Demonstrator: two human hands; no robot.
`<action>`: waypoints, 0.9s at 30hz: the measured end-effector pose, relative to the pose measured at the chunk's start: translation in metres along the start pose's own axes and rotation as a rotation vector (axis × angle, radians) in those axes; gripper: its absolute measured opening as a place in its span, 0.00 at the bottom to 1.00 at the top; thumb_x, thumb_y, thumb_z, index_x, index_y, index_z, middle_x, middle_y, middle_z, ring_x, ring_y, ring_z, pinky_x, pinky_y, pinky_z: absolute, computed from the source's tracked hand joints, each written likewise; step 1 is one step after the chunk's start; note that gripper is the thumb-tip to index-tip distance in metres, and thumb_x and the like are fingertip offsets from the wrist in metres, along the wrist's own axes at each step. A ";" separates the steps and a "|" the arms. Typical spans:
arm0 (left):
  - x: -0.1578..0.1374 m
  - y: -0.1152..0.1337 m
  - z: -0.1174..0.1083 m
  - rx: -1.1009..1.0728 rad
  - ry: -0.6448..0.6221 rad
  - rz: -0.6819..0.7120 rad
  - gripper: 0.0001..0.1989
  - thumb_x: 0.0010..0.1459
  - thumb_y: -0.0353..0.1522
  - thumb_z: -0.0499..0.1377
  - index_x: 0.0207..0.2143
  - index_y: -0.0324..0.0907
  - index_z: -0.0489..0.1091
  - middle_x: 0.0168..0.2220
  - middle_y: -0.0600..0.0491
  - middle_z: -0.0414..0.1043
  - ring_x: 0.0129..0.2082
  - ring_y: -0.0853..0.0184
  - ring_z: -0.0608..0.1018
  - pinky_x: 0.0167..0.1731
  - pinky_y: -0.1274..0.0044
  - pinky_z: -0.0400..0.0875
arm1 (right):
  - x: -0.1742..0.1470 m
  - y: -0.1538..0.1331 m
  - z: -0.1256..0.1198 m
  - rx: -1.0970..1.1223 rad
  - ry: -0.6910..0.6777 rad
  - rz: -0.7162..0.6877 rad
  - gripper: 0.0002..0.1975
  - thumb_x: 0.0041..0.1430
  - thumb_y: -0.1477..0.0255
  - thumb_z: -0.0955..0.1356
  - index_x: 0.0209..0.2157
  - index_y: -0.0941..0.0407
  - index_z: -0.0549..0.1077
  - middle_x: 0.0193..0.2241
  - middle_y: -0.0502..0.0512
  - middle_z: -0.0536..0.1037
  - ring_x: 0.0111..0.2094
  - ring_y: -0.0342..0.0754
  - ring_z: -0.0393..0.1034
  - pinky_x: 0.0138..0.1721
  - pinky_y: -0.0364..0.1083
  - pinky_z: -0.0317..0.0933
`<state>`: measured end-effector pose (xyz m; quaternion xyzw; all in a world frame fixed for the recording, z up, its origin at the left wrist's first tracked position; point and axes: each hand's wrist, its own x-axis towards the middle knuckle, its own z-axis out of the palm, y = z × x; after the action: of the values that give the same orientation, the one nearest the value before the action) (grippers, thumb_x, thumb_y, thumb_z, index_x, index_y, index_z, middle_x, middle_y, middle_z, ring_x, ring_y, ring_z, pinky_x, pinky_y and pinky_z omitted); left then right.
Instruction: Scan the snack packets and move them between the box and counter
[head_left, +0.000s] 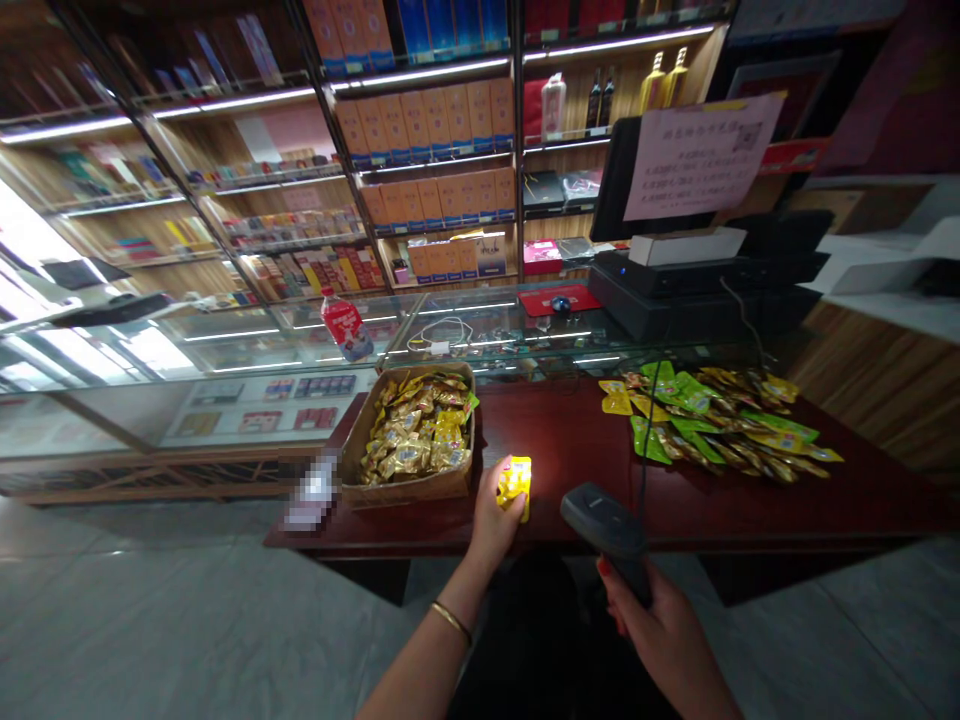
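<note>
My left hand point(495, 525) is closed on a small yellow snack packet point(516, 480), which is brightly lit. In my right hand point(652, 620) is a black barcode scanner point(611, 525), its head turned toward the packet. To the left of my left hand, a cardboard box point(409, 492) holds many gold and yellow packets point(409, 440). A spread pile of green, yellow and gold packets point(720, 420) lies on the right of the dark red table point(547, 420). The scanner's cable point(651, 420) runs up past the pile's left part.
Behind the table stands a glass counter point(480, 310) with a red-labelled bottle point(346, 328), a white cable point(442, 345) and a mouse point(560, 304) on it. A monitor point(619, 180) with a paper notice rises at the right. A blurred pale object point(311, 495) lies at the table's left edge.
</note>
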<state>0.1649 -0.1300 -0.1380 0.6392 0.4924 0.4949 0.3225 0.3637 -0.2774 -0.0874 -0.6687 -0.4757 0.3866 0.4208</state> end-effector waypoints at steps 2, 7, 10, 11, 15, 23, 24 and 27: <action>0.000 -0.002 0.002 -0.004 0.008 0.022 0.30 0.53 0.26 0.61 0.59 0.45 0.66 0.55 0.46 0.68 0.57 0.58 0.71 0.60 0.66 0.63 | 0.001 -0.001 0.001 -0.004 -0.004 0.000 0.24 0.58 0.45 0.65 0.31 0.52 0.73 0.17 0.48 0.74 0.20 0.50 0.73 0.24 0.44 0.66; -0.001 -0.006 0.001 -0.025 0.002 0.056 0.30 0.54 0.28 0.62 0.60 0.45 0.66 0.58 0.46 0.67 0.59 0.58 0.70 0.61 0.65 0.62 | 0.001 -0.009 0.003 -0.031 0.024 -0.023 0.26 0.58 0.44 0.65 0.37 0.53 0.76 0.18 0.50 0.77 0.20 0.50 0.74 0.23 0.43 0.66; 0.002 -0.005 0.001 -0.008 -0.073 0.039 0.31 0.54 0.29 0.62 0.62 0.45 0.66 0.59 0.46 0.68 0.59 0.58 0.70 0.62 0.65 0.61 | -0.001 -0.010 0.002 -0.042 0.046 -0.053 0.27 0.58 0.44 0.65 0.37 0.54 0.78 0.18 0.51 0.78 0.21 0.51 0.75 0.23 0.43 0.67; 0.005 -0.004 0.004 -0.004 -0.113 0.029 0.31 0.54 0.28 0.61 0.62 0.44 0.66 0.59 0.46 0.68 0.60 0.58 0.70 0.62 0.65 0.61 | -0.002 -0.010 0.001 -0.041 0.058 -0.058 0.27 0.58 0.44 0.65 0.37 0.54 0.78 0.18 0.52 0.78 0.22 0.51 0.75 0.23 0.43 0.67; 0.034 0.007 0.043 0.071 -0.381 -0.089 0.35 0.49 0.25 0.62 0.62 0.40 0.67 0.53 0.45 0.74 0.50 0.59 0.77 0.54 0.68 0.70 | -0.007 -0.004 -0.007 -0.029 0.087 -0.044 0.28 0.56 0.42 0.65 0.36 0.53 0.79 0.17 0.51 0.77 0.22 0.52 0.75 0.23 0.44 0.67; 0.120 0.045 0.172 0.244 -0.585 -0.195 0.28 0.43 0.26 0.69 0.51 0.39 0.76 0.39 0.49 0.81 0.41 0.61 0.81 0.45 0.74 0.74 | -0.015 0.009 -0.021 0.008 0.244 -0.004 0.30 0.53 0.41 0.66 0.34 0.53 0.79 0.18 0.53 0.78 0.23 0.54 0.76 0.24 0.44 0.67; 0.126 0.049 0.183 0.263 -0.597 -0.187 0.26 0.43 0.27 0.69 0.49 0.39 0.77 0.38 0.49 0.81 0.41 0.61 0.81 0.45 0.75 0.74 | -0.015 0.011 -0.022 0.012 0.261 0.004 0.30 0.52 0.40 0.66 0.34 0.53 0.79 0.17 0.53 0.78 0.23 0.54 0.76 0.23 0.44 0.67; 0.133 0.062 0.210 0.316 -0.646 -0.152 0.20 0.45 0.28 0.69 0.44 0.40 0.79 0.35 0.51 0.82 0.39 0.61 0.81 0.43 0.76 0.75 | -0.013 0.016 -0.024 0.020 0.289 0.045 0.31 0.50 0.39 0.66 0.33 0.53 0.79 0.17 0.53 0.77 0.22 0.53 0.75 0.21 0.44 0.65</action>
<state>0.3870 -0.0073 -0.1034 0.7661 0.4817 0.1601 0.3943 0.3870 -0.2980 -0.0924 -0.7237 -0.3912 0.3004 0.4826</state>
